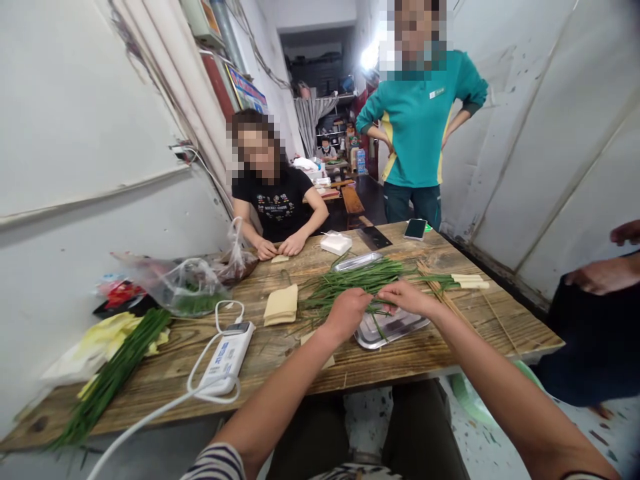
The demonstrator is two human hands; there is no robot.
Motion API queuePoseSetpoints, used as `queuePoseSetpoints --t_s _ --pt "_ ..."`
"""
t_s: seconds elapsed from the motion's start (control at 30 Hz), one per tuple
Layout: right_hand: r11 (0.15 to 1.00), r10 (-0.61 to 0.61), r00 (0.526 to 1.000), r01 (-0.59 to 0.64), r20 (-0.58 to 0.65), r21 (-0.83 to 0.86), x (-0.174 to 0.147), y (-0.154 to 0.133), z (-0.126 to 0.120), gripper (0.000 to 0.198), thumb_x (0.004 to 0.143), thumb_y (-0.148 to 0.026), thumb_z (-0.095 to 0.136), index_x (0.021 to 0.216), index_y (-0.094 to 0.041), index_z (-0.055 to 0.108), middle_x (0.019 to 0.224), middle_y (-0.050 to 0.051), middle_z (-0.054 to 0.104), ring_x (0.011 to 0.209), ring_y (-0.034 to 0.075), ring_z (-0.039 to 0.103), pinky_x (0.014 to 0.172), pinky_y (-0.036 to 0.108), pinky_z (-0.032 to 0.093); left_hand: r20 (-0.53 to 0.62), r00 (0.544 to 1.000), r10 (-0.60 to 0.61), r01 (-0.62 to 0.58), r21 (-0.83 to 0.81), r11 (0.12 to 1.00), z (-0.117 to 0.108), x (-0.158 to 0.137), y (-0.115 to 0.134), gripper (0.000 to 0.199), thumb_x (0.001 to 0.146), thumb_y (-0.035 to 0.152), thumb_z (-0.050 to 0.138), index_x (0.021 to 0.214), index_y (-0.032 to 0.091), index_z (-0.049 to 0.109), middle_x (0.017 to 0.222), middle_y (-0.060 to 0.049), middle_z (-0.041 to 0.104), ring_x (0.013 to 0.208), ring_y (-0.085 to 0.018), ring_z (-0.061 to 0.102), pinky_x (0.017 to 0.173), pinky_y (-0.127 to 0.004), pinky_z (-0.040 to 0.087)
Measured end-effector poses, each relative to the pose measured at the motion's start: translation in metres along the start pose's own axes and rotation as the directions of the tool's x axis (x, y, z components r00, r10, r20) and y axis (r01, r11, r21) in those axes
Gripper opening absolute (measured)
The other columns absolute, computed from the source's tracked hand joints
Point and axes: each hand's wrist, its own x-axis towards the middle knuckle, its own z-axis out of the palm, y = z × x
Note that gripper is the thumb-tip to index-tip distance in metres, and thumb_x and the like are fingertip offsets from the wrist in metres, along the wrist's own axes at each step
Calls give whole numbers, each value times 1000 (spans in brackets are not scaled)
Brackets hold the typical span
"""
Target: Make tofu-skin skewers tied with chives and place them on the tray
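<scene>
My 2 hands meet fingertip to fingertip: left hand (347, 310) and right hand (406, 298) both pinch thin green stalks (367, 275), exact grip partly hidden. Stalk pile lies mid-table, loose ends over a metal tray (373, 338) just below my fingers. Folded tan sheets (281, 305) left of pile; pale rolls (470, 281) with green ends to the right. Farther left, white device (225, 360) with cable, big green bundle (117, 370). Across table (465, 350), 1 seated person (277, 207) in black handles a tan piece (280, 259); 1 in teal stands.
</scene>
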Motion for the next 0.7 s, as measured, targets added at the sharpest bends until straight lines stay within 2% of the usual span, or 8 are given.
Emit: queuePoseSetpoints --t_s 0.1,0.2,0.3,0.37,0.47,0.57,0.63,0.7 --pt "989 -51 996 61 76 -138 -1 -3 -1 39 84 -47 46 59 -17 52 50 -4 48 47 10 44 48 21 34 3 1000 8 -8 34 999 3 0 -2 31 93 16 39 94 17 69 82 -5 64 78 -16 57 70 -25 43" --pt "938 -112 986 146 122 -313 -3 -3 -4 31 86 -36 43 64 -17 55 53 -4 48 51 10 42 50 21 31 -2 1000 -2 2 48 999 0 -2 -1 25 93 19 43 93 17 69 81 -5 65 77 -17 59 71 -26 44" --pt "848 -92 995 100 41 -520 -3 -1 -7 29 86 -26 42 65 -17 59 60 1 57 57 13 48 56 23 34 -117 993 0 18 147 989 -5 -5 4 17 91 24 53 100 17 65 91 -7 66 89 -20 60 82 -33 44" --pt "792 -75 997 50 -15 -609 -3 1 -6 29 87 -23 41 68 -16 62 66 5 64 62 15 53 61 24 36 -205 976 70 -24 220 975 -6 -6 9 24 90 28 56 111 18 60 108 -10 64 108 -23 55 96 -41 38" --pt "778 -135 991 122 26 -616 -3 -1 -2 29 88 -22 40 76 -16 67 79 9 69 72 18 59 66 26 40 -164 978 131 -90 239 967 -4 -3 14 30 92 28 53 120 18 55 109 -10 65 113 -23 54 104 -45 31" --pt "816 -203 979 188 34 -547 -6 -5 2 29 89 -24 41 84 -17 69 83 9 70 76 19 62 70 28 43 6 1000 18 -19 145 989 0 0 16 21 94 23 46 103 18 64 84 -5 68 85 -19 62 86 -34 44" --pt "857 -230 970 166 -74 -487 -12 -4 1 26 88 -30 46 91 -17 69 87 8 70 80 20 63 73 30 46 56 997 -49 46 62 997 0 -1 14 24 94 19 43 91 18 67 80 -4 67 77 -17 61 72 -27 45" --pt "908 -254 922 125 -291 -399 -18 3 1 29 86 -35 50 104 -18 66 97 9 69 86 20 64 76 32 48 20 995 -101 102 -15 995 -3 -3 12 27 93 15 41 86 18 67 83 -5 67 79 -17 60 69 -25 43"
